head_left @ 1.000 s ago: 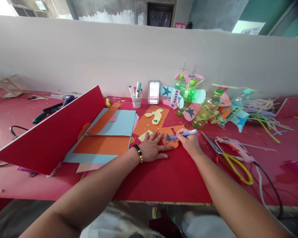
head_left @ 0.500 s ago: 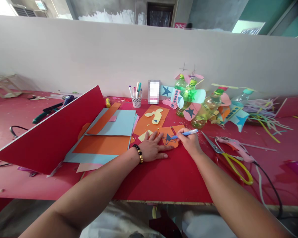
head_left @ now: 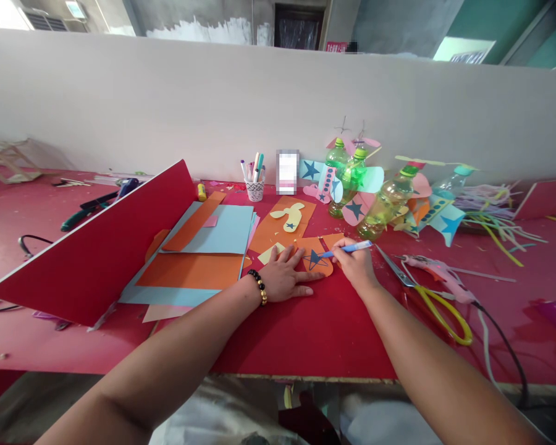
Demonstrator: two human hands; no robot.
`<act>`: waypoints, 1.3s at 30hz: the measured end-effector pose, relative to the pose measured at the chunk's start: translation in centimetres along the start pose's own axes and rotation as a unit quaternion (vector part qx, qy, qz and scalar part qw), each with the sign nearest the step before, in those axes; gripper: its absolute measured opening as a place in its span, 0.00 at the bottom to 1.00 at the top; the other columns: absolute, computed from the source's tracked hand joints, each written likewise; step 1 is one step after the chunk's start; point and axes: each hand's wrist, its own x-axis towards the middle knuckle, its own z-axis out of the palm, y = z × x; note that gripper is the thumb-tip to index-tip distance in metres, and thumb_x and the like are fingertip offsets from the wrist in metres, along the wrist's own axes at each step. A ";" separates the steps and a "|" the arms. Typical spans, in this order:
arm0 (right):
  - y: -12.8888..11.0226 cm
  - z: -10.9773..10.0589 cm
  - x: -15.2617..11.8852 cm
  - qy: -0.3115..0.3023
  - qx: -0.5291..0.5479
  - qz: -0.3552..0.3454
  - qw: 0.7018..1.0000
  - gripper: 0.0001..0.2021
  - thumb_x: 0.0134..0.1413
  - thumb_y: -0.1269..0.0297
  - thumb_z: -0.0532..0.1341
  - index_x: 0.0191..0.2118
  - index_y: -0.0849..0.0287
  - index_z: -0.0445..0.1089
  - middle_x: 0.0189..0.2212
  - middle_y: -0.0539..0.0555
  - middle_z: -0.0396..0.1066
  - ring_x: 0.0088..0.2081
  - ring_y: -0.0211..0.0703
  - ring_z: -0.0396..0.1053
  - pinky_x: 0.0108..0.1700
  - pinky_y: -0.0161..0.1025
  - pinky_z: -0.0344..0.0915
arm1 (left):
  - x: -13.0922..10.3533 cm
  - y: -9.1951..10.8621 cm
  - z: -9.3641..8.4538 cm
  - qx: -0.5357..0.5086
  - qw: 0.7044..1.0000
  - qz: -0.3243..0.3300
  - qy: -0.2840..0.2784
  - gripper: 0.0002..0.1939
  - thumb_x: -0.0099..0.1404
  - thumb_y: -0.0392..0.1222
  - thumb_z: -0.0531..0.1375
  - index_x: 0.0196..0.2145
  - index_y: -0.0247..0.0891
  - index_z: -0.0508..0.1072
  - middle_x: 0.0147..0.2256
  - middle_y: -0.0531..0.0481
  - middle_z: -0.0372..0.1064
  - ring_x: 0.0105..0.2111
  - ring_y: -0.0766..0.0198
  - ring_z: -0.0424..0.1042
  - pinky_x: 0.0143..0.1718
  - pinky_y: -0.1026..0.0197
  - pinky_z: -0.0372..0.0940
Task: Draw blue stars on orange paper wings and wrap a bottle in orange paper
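Note:
My left hand (head_left: 285, 275) lies flat with its fingers spread, the fingertips pressing on the left edge of an orange paper cutout (head_left: 327, 267). On that cutout is a star (head_left: 314, 259) drawn in dark blue, its middle filled in and some of its points only outlined. My right hand (head_left: 353, 262) is closed around a blue marker (head_left: 352, 247), whose tip touches the star. Just beyond my left hand are a pale yellow paper scrap (head_left: 271, 253) and an orange sheet (head_left: 266, 232) bearing a yellow cutout (head_left: 293, 219) with a small star.
Stacked coloured paper (head_left: 189, 272) and an upright red board (head_left: 97, 253) stand left. A pen cup (head_left: 254, 191) is at the back. Plastic bottles (head_left: 389, 201) with paper wings stand back right. Yellow-handled scissors (head_left: 438, 309) and a pink glue gun (head_left: 440, 275) lie right.
The marker and my right hand have shifted very slightly to the right over the star. My left hand stays in place on the cutout.

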 end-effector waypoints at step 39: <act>-0.9 0.3 -0.2 -0.071 0.041 0.000 0.997 0.06 0.48 0.62 0.58 0.24 0.56 0.66 0.18 0.48 0.68 0.25 0.41 0.68 0.30 0.36 0.62 | -0.1 0.0 -0.1 -0.003 1.000 -0.004 -0.003 0.28 0.66 0.67 0.42 0.62 0.65 0.53 0.68 0.49 0.32 0.65 0.37 0.32 0.57 0.27 0.31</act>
